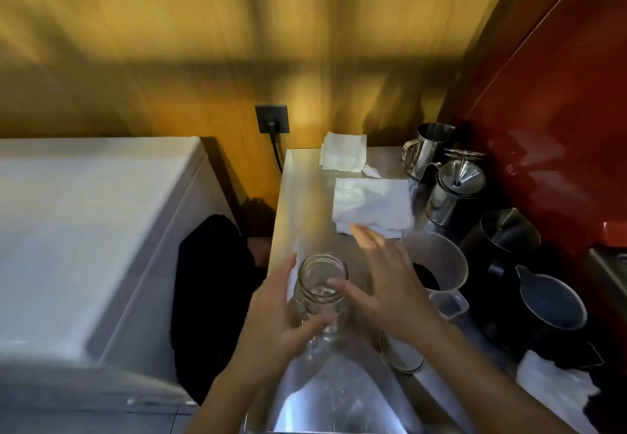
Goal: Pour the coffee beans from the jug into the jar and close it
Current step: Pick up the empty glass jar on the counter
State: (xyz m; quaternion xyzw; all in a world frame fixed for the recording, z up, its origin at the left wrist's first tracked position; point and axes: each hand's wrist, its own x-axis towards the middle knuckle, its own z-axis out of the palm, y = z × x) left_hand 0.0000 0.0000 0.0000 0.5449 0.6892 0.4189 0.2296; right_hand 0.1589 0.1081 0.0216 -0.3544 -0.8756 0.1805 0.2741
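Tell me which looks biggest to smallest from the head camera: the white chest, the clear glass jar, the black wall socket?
1. White chest, by far the biggest.
2. Clear glass jar, held by the left hand.
3. Black wall socket, smallest, though it sits farther from the camera, so that gap is unsure.

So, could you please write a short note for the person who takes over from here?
Left hand grips the side of the empty glass jar, which stands open on the steel counter. Right hand is open, thumb at the jar's rim, holding nothing. The clear jug with coffee beans stands to the right of the jar, untouched. A round metal lid, probably the jar's, lies on the counter under the right forearm.
Done: jar open and steadied.
Left: pour the beans, close the jar.
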